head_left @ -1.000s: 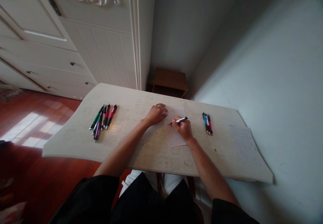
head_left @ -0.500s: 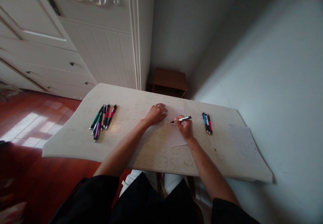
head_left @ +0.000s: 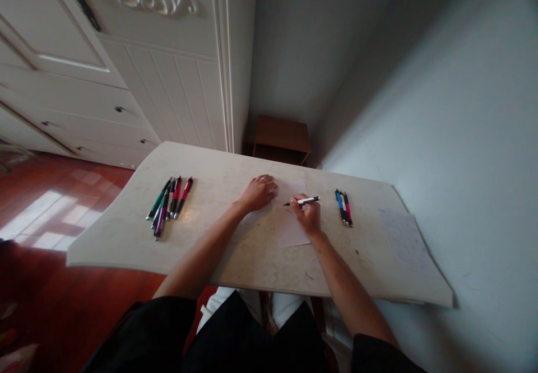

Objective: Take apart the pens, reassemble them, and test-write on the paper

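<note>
In my right hand (head_left: 309,216) is a white and black pen (head_left: 309,200), gripped with its dark tip pointing left over a sheet of paper (head_left: 292,230). Whether the tip touches the sheet I cannot tell. My left hand (head_left: 258,192), with a ring on one finger, lies flat with its fingertips at the paper's left edge. To the right of my right hand lie several pens (head_left: 344,208) side by side, in blue, white and pink with black. A looser group of pens (head_left: 168,205), green, purple and red among them, rests on the table's left part.
The pale table (head_left: 227,250) has curved edges and stains. A sheet with writing (head_left: 407,238) lies at its right end, by the wall (head_left: 483,166). Beyond the far edge stand a white cabinet (head_left: 180,87) and a small brown wooden stand (head_left: 282,134).
The view has shifted very slightly, so the table sits a little lower in the picture. Both hands and the pen keep nearly the same places.
</note>
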`<state>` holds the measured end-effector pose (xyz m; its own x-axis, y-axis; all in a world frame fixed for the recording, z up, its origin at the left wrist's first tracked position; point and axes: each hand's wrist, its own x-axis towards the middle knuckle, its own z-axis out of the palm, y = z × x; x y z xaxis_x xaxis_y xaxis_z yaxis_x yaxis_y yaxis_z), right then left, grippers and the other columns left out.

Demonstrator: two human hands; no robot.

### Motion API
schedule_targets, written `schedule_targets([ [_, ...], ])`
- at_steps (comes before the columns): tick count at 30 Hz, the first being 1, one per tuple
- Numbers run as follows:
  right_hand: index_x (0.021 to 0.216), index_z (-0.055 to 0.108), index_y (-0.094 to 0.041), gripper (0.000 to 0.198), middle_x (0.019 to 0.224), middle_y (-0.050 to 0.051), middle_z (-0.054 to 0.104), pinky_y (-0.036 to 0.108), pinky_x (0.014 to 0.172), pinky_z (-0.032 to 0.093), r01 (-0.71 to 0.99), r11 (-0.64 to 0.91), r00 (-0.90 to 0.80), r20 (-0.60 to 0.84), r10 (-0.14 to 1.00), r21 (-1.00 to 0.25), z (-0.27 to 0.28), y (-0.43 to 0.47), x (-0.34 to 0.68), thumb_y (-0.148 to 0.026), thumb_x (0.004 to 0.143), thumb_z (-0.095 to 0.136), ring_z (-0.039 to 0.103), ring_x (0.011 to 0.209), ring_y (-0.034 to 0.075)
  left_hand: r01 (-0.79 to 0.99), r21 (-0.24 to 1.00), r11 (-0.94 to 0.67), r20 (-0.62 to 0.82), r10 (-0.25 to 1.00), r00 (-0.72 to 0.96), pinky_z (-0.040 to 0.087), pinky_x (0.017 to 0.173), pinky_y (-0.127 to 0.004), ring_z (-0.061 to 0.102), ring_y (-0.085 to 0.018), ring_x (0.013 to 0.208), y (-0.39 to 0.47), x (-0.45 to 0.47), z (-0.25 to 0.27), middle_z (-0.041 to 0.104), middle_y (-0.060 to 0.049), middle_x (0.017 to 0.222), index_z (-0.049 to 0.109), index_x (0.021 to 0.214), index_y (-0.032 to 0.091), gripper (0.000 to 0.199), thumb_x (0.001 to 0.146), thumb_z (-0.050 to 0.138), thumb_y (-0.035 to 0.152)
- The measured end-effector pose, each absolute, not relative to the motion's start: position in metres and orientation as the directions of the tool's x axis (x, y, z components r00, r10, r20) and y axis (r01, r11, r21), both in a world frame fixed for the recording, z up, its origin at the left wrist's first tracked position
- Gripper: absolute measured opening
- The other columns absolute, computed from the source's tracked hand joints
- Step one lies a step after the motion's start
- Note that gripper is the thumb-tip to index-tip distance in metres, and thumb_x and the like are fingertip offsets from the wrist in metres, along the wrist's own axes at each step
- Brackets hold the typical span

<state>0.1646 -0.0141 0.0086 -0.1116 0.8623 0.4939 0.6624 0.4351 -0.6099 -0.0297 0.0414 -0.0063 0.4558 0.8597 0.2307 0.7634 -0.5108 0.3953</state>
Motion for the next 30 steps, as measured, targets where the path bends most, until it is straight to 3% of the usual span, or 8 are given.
schedule_targets([
  [17,0.07,0.064,-0.018,0.028,0.054,0.0,0.06,0.022,0.053,0.039,0.653,0.464,-0.157,0.492,0.856,-0.599,0.0106,-0.0141,0.1643,-0.034,0.088,0.049,0.053,0.049,0.012,0.765,0.387,-0.515,0.235,0.857,0.458,0.041,0.106,-0.042,0.049,-0.027,0.126,0.0434,-0.0306,-0.0081,0.058,-0.012,0.131,0.069,0.113,0.021,0.03,0.091,0.053,0.032],
  [30,0.077,0.068,-0.019,0.023,0.071,0.003,0.069,0.023,0.062,0.044,0.52,0.567,-0.402,0.402,0.822,-0.639,0.0052,-0.015,0.1606,-0.029,0.089,0.051,0.062,0.064,0.014,0.759,0.405,-0.511,0.231,0.86,0.456,0.039,0.107,-0.043,0.048,-0.027,0.126,0.0438,-0.0302,-0.0095,0.057,-0.012,0.132,0.069,0.114,0.021,0.031,0.09,0.052,0.032],
])
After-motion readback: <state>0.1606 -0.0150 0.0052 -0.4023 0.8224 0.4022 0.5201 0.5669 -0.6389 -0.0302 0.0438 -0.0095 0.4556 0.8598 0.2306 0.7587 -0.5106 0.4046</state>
